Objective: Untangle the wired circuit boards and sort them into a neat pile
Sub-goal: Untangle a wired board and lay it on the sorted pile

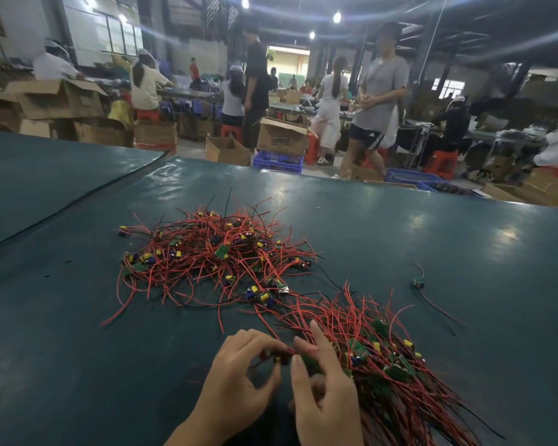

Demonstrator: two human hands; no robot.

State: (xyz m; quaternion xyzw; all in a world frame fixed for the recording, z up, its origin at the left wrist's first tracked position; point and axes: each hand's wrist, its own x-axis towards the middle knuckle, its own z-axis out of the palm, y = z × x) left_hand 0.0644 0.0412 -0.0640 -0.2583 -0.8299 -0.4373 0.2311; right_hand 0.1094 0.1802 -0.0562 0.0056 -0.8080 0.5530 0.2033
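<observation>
— Pinching anything, those hands?
— Both. The left hand [239,378] and right hand [327,394] pinch one wired circuit board [280,358] between them, fingers curled, the right forefinger sticking out straight.
— And the rest?
— A tangled heap [213,255] lies further out on the green table mat [78,317]. The sorted pile [387,365] touches the right hand. One stray board [418,283] sits apart, to the right.
</observation>
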